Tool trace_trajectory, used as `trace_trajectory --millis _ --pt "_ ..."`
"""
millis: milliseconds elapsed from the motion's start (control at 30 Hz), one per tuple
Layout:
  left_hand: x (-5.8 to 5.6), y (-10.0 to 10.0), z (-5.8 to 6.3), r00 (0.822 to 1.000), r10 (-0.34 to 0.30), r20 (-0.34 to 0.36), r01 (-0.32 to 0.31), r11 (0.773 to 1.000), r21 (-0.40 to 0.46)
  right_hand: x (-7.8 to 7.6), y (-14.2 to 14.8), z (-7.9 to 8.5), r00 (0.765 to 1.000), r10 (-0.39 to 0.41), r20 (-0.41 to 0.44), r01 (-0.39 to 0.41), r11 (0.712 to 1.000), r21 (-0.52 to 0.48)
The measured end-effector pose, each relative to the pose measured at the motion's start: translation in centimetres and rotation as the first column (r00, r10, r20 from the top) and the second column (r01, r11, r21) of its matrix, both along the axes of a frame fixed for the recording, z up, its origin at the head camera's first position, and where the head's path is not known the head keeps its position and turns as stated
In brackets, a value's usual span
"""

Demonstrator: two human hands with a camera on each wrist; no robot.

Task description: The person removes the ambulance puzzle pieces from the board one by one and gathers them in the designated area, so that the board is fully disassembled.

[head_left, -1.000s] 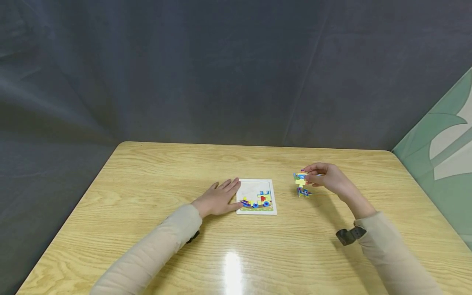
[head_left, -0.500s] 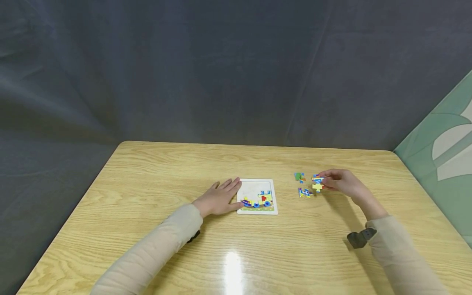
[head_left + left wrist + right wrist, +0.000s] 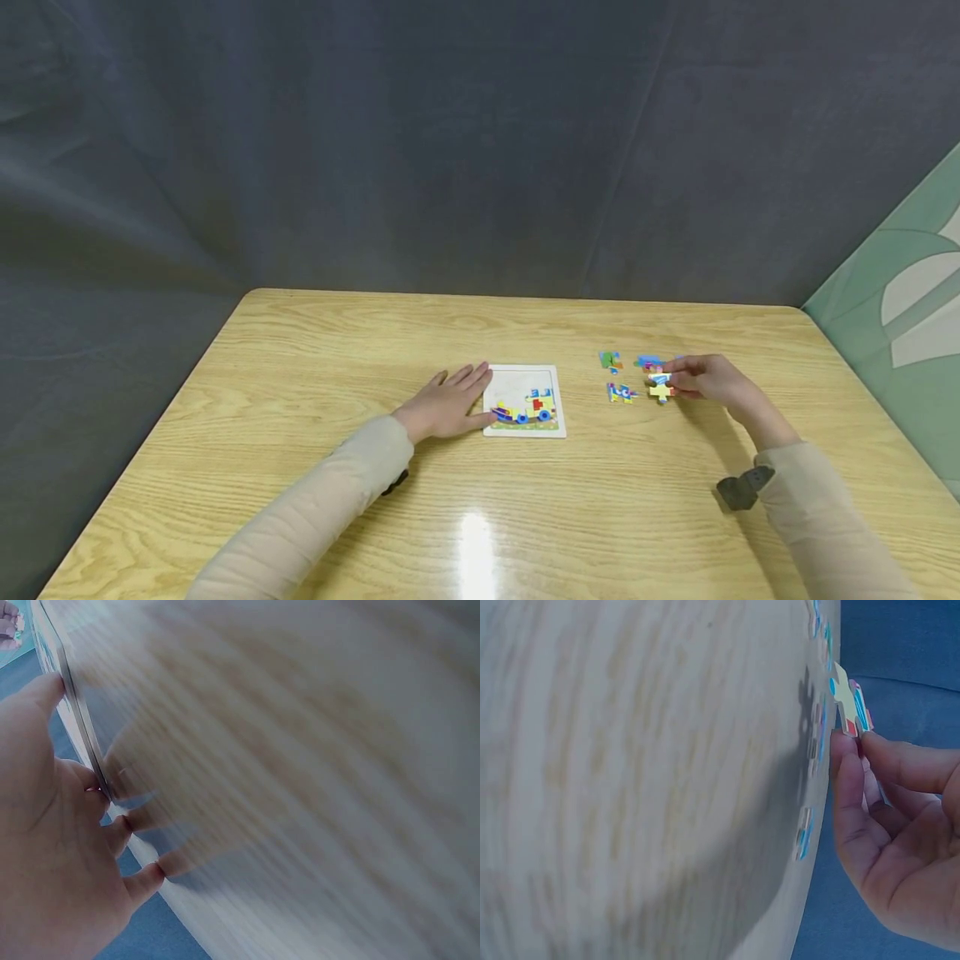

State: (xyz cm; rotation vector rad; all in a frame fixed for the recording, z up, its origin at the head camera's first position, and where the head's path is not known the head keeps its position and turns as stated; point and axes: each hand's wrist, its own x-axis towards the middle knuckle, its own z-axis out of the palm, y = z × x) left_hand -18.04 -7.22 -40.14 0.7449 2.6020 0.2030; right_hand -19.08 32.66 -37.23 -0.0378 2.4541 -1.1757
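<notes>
A square jigsaw board (image 3: 517, 379) with a white frame lies mid-table; joined pieces along its lower part show a colourful vehicle with blue wheels. My left hand (image 3: 444, 410) rests at its left side, fingers spread, thumb on the lower left edge. In the left wrist view the fingertips touch the board edge (image 3: 84, 727) and the table. My right hand (image 3: 716, 387) pinches a yellow, blue and red puzzle piece (image 3: 661, 388) between thumb and fingers. The right wrist view has this puzzle piece (image 3: 844, 699) tilted above the table, its shadow apart from it.
Right of the board lie loose pieces: a green one (image 3: 611, 360), a blue and yellow one (image 3: 621, 393) and a blue and pink one (image 3: 649, 362). Another piece (image 3: 804, 834) lies near my right hand. A dark curtain (image 3: 480, 167) hangs behind the table.
My right hand has moved right and slightly nearer me with the yellow piece, away from the green and blue-yellow pieces. The blue and pink piece has come into sight. My left hand stays put.
</notes>
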Motion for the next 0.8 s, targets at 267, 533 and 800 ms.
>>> trace_trajectory --millis 267,533,800 --pt "0.09 0.01 0.02 1.000 -0.003 0.002 0.003 1.000 0.007 0.03 0.35 -0.83 0.999 0.020 0.032 -0.020 1.000 -0.012" --pt "-0.04 0.01 -0.28 1.000 -0.008 -0.009 0.008 1.000 -0.010 -0.10 0.34 -1.07 0.999 0.019 0.047 -0.018 1.000 -0.024" --pt "-0.11 0.06 -0.18 1.000 -0.001 -0.008 0.001 1.000 -0.013 -0.18 0.52 -1.04 0.998 0.014 0.063 -0.012 0.999 -0.038"
